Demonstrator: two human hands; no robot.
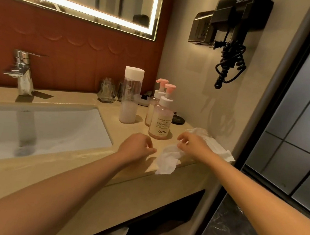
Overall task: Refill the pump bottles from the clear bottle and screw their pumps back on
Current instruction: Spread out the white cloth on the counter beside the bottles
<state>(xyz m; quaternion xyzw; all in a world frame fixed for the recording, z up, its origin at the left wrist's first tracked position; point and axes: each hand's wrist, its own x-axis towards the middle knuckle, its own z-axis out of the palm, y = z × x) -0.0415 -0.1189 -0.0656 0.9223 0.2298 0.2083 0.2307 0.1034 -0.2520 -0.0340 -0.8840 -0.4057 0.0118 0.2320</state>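
The rear pump bottle [150, 108] hides mostly behind the front pump bottle [165, 110], whose label [161, 126] carries small print too blurred to read.

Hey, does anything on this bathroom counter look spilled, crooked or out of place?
A crumpled white tissue lies at the counter's front edge, partly hanging over it. A second rumpled tissue lies by the wall. The clear bottle, front pump bottle and rear pump bottle stand upright and closed; no spill shows.

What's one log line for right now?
left hand: empty | right hand: at crumpled white tissue | pink-pump bottles: pumps on | clear white-capped bottle: upright
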